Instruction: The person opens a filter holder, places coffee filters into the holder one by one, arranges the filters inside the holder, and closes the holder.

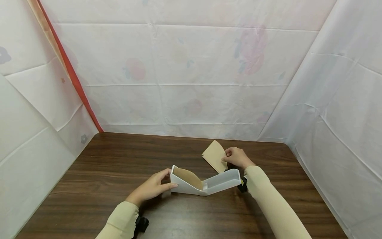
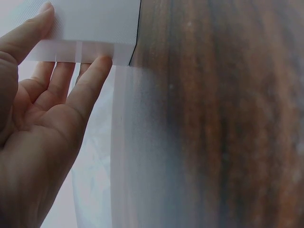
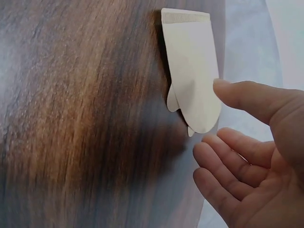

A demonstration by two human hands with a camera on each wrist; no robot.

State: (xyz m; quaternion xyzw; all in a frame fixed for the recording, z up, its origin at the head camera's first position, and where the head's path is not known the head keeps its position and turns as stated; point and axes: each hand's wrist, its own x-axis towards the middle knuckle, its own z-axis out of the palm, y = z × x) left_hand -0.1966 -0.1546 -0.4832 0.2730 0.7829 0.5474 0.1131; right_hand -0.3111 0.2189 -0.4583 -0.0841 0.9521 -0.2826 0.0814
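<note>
A white box (image 1: 187,188) with its hinged lid (image 1: 223,181) swung out to the right stands on the table. Tan paper coffee filters (image 1: 189,177) stand inside it. My left hand (image 1: 155,185) holds the box's left end, its thumb on the front and its fingers at the end wall; in the left wrist view they touch the white wall (image 2: 90,23). Behind the lid is a small stack of tan coffee filters (image 3: 192,71), slightly fanned out. My right hand (image 1: 237,157) is at their right edge, thumb tip overlapping the edge and fingers loosely bent, apart from the thumb.
The dark wood table (image 1: 119,162) is bounded by white patterned sheets (image 1: 179,66) at the back and sides. A red strip (image 1: 71,73) runs down the back left corner. Dark wrist cameras (image 1: 141,224) are strapped to both wrists.
</note>
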